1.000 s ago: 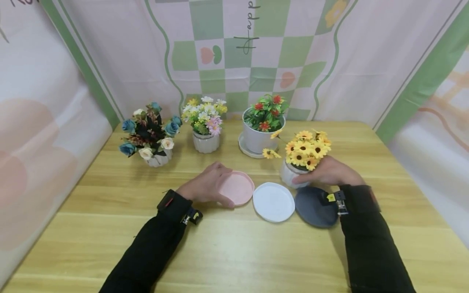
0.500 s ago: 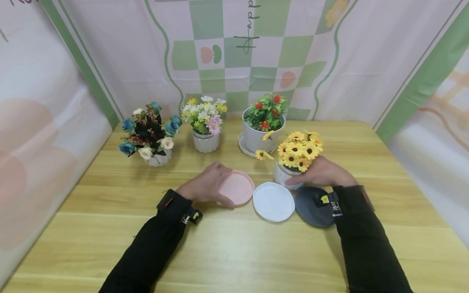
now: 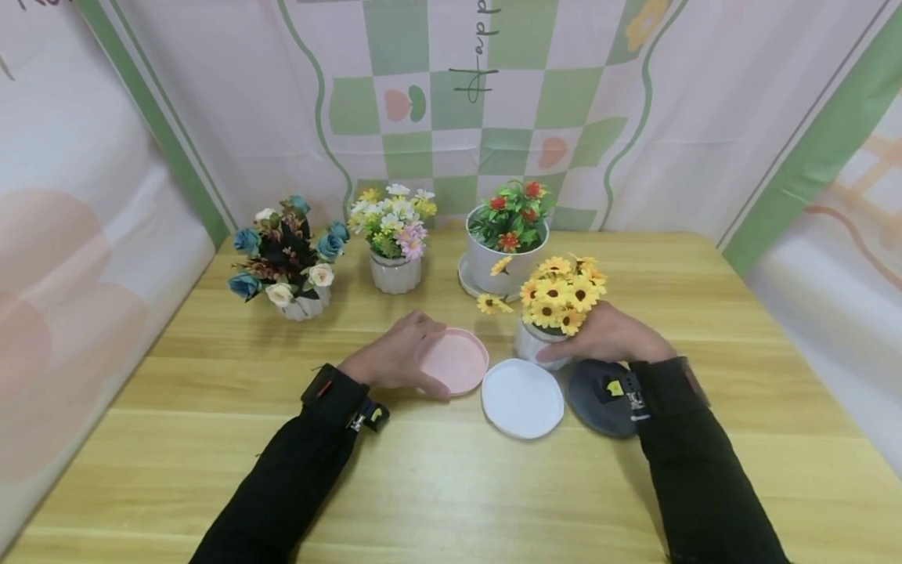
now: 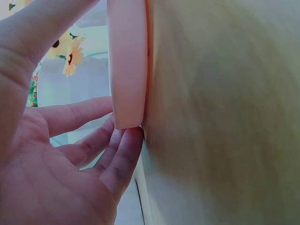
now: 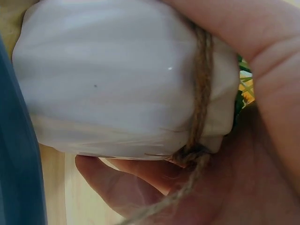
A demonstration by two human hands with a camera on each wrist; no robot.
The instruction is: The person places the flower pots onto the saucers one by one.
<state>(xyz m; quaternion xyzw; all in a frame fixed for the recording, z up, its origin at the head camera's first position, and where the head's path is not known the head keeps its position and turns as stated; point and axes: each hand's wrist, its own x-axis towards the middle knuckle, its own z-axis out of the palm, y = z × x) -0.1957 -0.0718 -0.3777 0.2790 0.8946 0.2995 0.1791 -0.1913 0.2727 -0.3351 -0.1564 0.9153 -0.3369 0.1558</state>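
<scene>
Gripped around its side by the right hand [image 3: 609, 333], the upright pot of yellow flowers [image 3: 533, 342] is just beyond the far edge of the white plate [image 3: 523, 399], right of the pink dish [image 3: 456, 362] that the left hand [image 3: 395, 356] holds by its rim.

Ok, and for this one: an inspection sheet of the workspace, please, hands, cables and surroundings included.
Surface: light wood-grain table.
Job's things: white dish; pink dish to its left; dark dish to its right, partly hidden; pot of yellow flowers, just beyond the white dish.
Clutter: pot of blue and cream flowers, pot of white, yellow and pink flowers, red-flowered plant on a saucer, all toward the back.
Left hand: grips the pink dish by its edge.
Right hand: holds the pot of yellow flowers; whether it is lifted is unclear.
Cables: nothing seen.
Surroundings: printed cloth behind the table and at both sides.
</scene>
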